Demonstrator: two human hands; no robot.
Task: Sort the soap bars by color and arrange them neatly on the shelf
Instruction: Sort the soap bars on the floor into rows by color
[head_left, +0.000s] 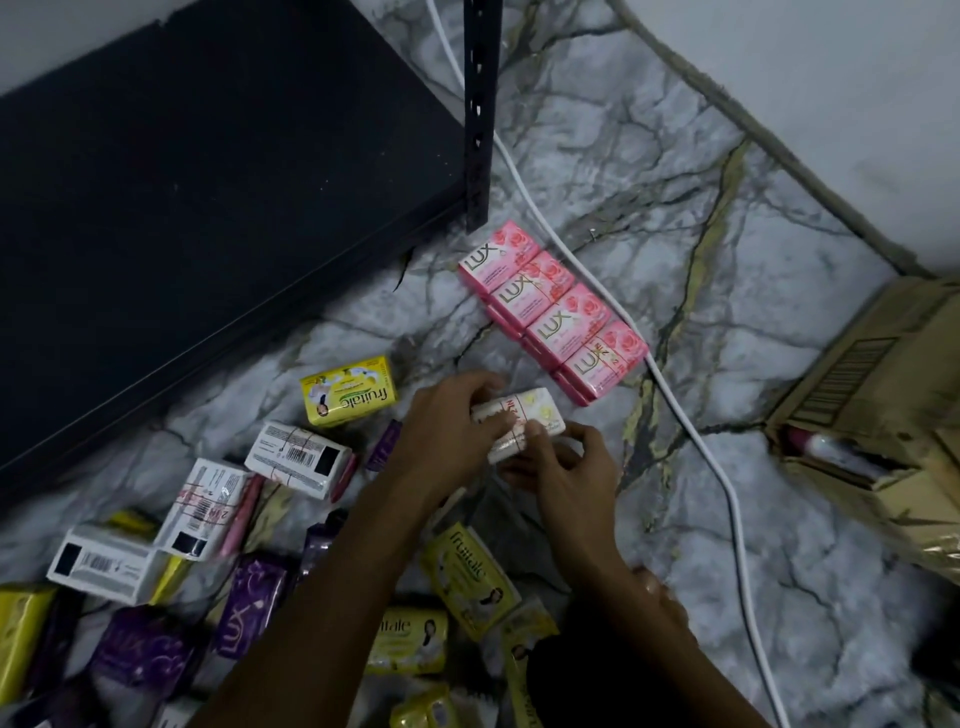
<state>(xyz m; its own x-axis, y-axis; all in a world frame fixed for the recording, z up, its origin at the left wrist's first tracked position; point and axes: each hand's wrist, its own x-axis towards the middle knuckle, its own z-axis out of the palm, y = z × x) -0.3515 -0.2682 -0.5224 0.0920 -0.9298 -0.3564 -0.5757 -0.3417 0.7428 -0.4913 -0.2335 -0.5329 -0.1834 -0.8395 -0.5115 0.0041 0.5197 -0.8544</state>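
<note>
Both my hands hold a white soap pack (535, 418) just above the marble floor. My left hand (447, 426) grips its left end and my right hand (566, 467) pinches its near edge. Beyond it lies a neat row of pink Lux packs (553, 312) beside a white cable. A yellow Fruitale bar (348, 389) lies to the left. White-backed packs (296, 460), purple Lux bars (254, 605) and more yellow bars (467, 579) are scattered at the lower left. The black shelf (208, 182) fills the upper left.
A white cable (691, 431) runs across the floor from the top to the bottom right. An open cardboard box (893, 395) stands at the right edge. The shelf's black upright post (480, 114) stands near the pink row.
</note>
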